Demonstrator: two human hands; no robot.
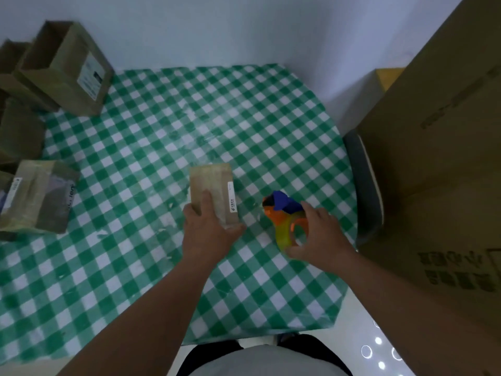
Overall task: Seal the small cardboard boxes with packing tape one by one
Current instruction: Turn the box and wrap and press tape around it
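A small flat cardboard box (214,185) with a white label lies in the middle of the green-and-white checked table (135,267). My left hand (207,230) grips its near end, thumb on one side and fingers on the other. To its right stands an orange, yellow and blue tape dispenser (284,215) on the cloth. My right hand (318,237) curls round the dispenser's near right side, thumb below it and fingers above.
Several cardboard boxes (65,71) are stacked at the table's far left, and a taped one (40,196) lies at the left edge. A very large carton (439,172) stands right of the table, beside a dark chair back (366,185). A white wall runs behind.
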